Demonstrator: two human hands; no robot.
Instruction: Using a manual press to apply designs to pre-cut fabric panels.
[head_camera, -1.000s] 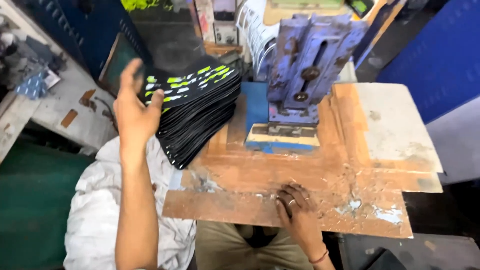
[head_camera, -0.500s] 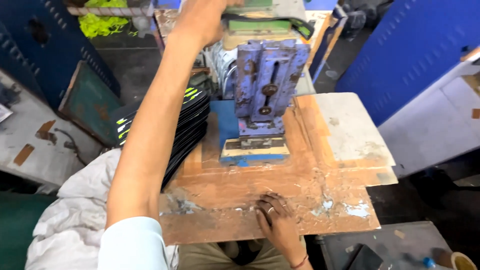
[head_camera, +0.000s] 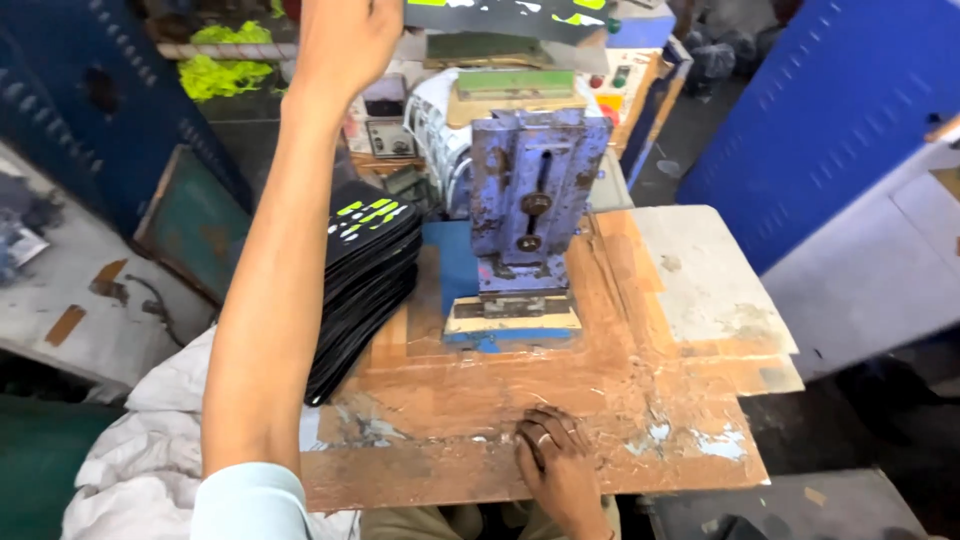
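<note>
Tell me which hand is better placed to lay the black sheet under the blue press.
Left. The left hand is raised at the top of the view beside the black sheet, above the blue press. The right hand lies flat on the wooden board, holding nothing.

Upper centre, left of the blue press: two small grey boxes, one above the other. The lower box (head_camera: 390, 138) is squarish w/ a dark display window; the upper box (head_camera: 378, 98) is similar. Can't tell if either screen is lit.

Just right of them is a white curved panel (head_camera: 437, 135) covered w/ black print, label-like and partly hidden by the press.

Upper right of centre is a control panel face (head_camera: 612, 85), pale, w/ red & green buttons and a small yellow label (head_camera: 608, 102) below them.

Top edge, centre: black flat printed piece (head_camera: 500, 14), neon-green marks.

Centre-left: stack of similar black pieces (head_camera: 372, 215), top one w/ green & white print.

No packages in view.
</note>
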